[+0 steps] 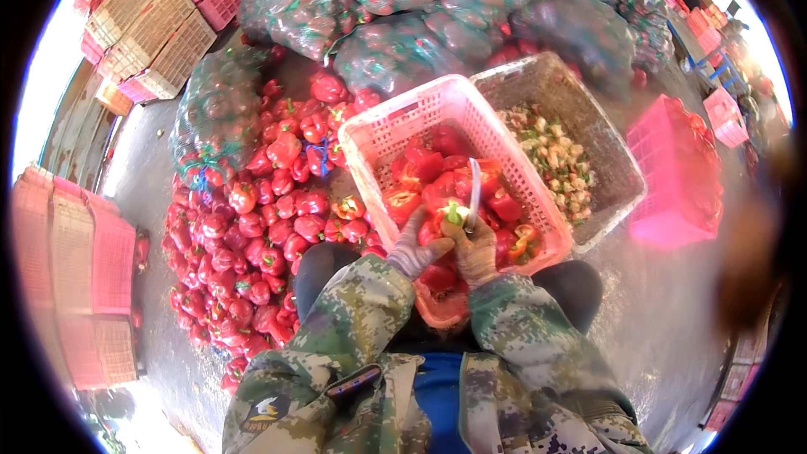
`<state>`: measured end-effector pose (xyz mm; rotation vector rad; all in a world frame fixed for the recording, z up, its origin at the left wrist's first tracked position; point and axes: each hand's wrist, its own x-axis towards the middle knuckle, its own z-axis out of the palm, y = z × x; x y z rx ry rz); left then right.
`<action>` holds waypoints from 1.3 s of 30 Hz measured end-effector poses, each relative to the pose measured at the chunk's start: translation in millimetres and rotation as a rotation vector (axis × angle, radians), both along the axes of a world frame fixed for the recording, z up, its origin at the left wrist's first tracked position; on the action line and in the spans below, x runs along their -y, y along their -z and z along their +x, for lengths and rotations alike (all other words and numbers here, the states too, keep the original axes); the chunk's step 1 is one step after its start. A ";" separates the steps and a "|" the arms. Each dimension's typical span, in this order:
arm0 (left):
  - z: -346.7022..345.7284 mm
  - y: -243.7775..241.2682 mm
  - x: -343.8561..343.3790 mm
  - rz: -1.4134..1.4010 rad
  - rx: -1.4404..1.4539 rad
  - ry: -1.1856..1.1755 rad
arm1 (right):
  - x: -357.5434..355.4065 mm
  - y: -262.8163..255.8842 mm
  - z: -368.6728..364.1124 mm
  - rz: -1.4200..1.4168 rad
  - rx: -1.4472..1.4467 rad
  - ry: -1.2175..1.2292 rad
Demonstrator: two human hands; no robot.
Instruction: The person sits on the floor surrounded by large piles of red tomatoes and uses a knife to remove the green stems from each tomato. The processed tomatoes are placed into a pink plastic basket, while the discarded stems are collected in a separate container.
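A pink plastic crate [372, 184] stands before me, holding halved and cut red bell peppers [429, 167]. Over it, my left hand [416, 246] is closed on a red bell pepper [435, 230], thumb towards the other hand. My right hand [471, 249] grips a knife with a curved, pale blade [475, 186] pointing up and away. Between the hands shows a pepper's green stem and pale core [454, 211]; which hand bears it I cannot tell. Beside the crate, a dirty grey-white plastic crate [608, 157] contains cut-out pepper cores [551, 161].
Whole red bell peppers [246, 246] are heaped on the floor at the left. Green mesh sacks of peppers [397, 53] lie across the far side. A filled pink crate [662, 176] stands at the right, with stacked crates [75, 277] on the left.
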<state>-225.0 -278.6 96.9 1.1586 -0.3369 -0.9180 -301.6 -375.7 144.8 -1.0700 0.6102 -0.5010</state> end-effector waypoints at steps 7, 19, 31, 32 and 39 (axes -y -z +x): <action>5.7 -18.3 6.2 0.296 0.065 0.179 | 25.1 -9.1 -22.5 0.529 0.050 -0.197; 66.5 -48.1 -54.0 0.042 0.374 -0.377 | 96.5 -110.1 -5.6 0.082 -0.068 0.489; 207.4 91.4 -184.4 1.467 0.554 -0.021 | 53.2 -14.5 -5.7 -0.263 -0.422 0.220; 217.4 100.9 -185.1 1.499 0.581 0.016 | 51.8 -7.8 -1.7 -0.292 -0.431 0.211; 280.0 189.1 -150.7 1.660 0.892 0.554 | 24.5 -19.4 26.9 -0.536 -0.550 0.168</action>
